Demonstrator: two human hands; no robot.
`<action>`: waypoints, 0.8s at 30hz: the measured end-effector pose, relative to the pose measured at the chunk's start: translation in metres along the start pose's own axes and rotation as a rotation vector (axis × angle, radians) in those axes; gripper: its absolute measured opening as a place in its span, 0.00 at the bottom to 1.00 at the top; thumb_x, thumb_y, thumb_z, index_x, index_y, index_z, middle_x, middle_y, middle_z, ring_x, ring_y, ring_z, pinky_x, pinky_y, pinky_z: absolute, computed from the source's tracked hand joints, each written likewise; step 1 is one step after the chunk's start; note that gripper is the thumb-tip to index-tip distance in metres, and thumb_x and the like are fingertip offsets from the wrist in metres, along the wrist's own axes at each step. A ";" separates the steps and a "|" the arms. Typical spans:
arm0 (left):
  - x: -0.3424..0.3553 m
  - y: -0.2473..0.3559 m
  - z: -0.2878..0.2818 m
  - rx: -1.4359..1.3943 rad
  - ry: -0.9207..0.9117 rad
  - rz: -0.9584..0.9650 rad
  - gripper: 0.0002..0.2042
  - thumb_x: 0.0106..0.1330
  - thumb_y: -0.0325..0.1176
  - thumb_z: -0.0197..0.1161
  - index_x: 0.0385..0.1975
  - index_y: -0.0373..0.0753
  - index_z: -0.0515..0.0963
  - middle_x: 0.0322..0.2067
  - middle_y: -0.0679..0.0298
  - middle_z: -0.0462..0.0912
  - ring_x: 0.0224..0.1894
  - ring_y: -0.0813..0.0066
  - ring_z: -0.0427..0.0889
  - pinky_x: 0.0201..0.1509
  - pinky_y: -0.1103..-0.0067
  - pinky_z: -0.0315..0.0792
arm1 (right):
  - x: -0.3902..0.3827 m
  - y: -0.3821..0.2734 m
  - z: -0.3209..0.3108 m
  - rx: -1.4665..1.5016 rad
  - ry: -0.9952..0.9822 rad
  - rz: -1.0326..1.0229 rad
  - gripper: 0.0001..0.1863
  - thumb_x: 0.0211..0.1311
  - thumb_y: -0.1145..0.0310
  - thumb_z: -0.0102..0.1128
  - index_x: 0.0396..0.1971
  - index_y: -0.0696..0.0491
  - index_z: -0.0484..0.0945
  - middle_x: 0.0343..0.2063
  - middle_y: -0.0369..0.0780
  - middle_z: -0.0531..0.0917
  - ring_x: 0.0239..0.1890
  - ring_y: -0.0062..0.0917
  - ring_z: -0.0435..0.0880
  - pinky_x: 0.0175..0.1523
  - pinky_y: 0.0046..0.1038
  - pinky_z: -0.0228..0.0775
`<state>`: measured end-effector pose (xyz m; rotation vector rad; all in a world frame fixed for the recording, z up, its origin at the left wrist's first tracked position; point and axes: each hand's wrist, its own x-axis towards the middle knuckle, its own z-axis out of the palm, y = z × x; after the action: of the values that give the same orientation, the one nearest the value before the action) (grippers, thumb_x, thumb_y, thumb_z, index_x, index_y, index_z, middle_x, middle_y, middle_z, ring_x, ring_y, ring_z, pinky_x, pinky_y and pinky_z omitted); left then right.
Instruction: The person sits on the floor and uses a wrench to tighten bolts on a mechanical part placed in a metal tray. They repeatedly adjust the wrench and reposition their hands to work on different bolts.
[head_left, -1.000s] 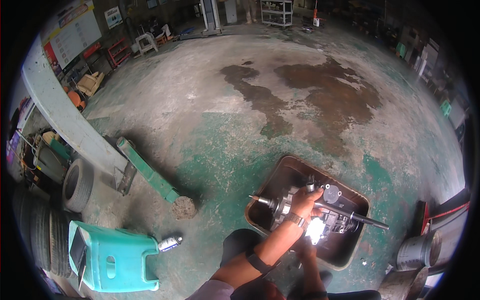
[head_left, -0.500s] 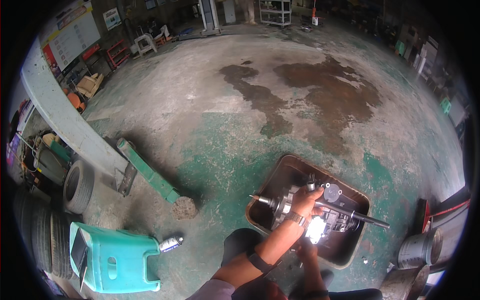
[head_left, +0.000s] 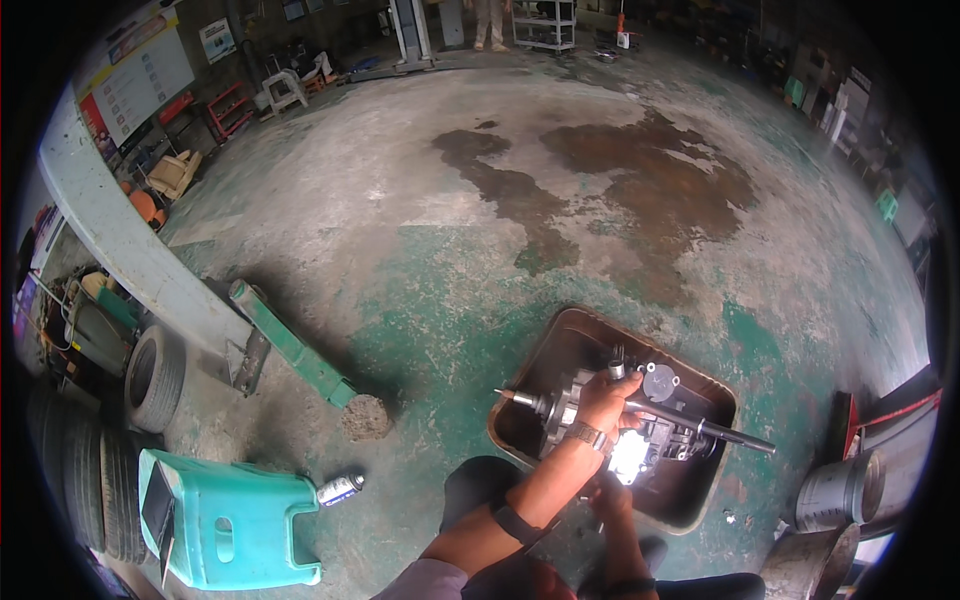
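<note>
A metal gearbox (head_left: 668, 432) with shafts at its ends lies in a brown rectangular tray (head_left: 728, 470) on the floor. My left hand (head_left: 605, 402), a watch on its wrist, is closed over the top of the gearbox, beside a dark rod (head_left: 735, 437) that juts past the tray's right rim. A small upright metal fitting (head_left: 617, 368) stands just beyond its fingers. Lower down, my right hand (head_left: 607, 492) is at the gearbox's near side. Its fingers are largely hidden, and a white glare washes out the metal next to it.
To the left are a turquoise plastic stool (head_left: 255, 520), a spray can (head_left: 340, 489), a green steel lift arm (head_left: 295, 345), a post (head_left: 140, 235) and tires (head_left: 157, 378). Metal buckets (head_left: 840, 492) stand at right. A wet brown stain (head_left: 660, 190) spreads across the floor; a person (head_left: 490, 22) stands far back.
The view has shifted slightly. Both hands stay at the gearbox with little visible movement. More of the distant person's legs now shows.
</note>
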<state>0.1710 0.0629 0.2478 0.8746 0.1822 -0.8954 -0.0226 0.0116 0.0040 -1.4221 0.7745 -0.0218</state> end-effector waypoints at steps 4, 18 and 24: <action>0.001 -0.001 -0.001 0.010 -0.004 0.004 0.13 0.56 0.32 0.64 0.36 0.37 0.69 0.28 0.61 0.77 0.16 0.71 0.77 0.10 0.82 0.70 | 0.007 0.007 0.005 -0.024 -0.005 -0.164 0.09 0.62 0.73 0.38 0.37 0.56 0.70 0.25 0.36 0.76 0.24 0.23 0.75 0.27 0.22 0.69; 0.002 -0.001 0.000 0.020 0.023 0.000 0.12 0.57 0.32 0.64 0.36 0.36 0.70 0.29 0.61 0.77 0.16 0.70 0.76 0.10 0.81 0.71 | -0.014 -0.039 0.024 0.687 -0.012 0.109 0.09 0.64 0.65 0.41 0.34 0.53 0.69 0.24 0.34 0.71 0.21 0.17 0.70 0.24 0.19 0.64; 0.002 0.000 0.000 0.033 0.023 0.002 0.12 0.57 0.32 0.64 0.36 0.35 0.70 0.30 0.61 0.76 0.16 0.69 0.76 0.10 0.80 0.71 | 0.003 0.000 0.011 0.526 0.067 0.066 0.08 0.51 0.67 0.54 0.31 0.51 0.71 0.21 0.36 0.73 0.20 0.22 0.72 0.25 0.24 0.67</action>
<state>0.1723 0.0615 0.2466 0.9155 0.1866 -0.8893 -0.0151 0.0200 0.0020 -0.8993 0.7989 -0.2082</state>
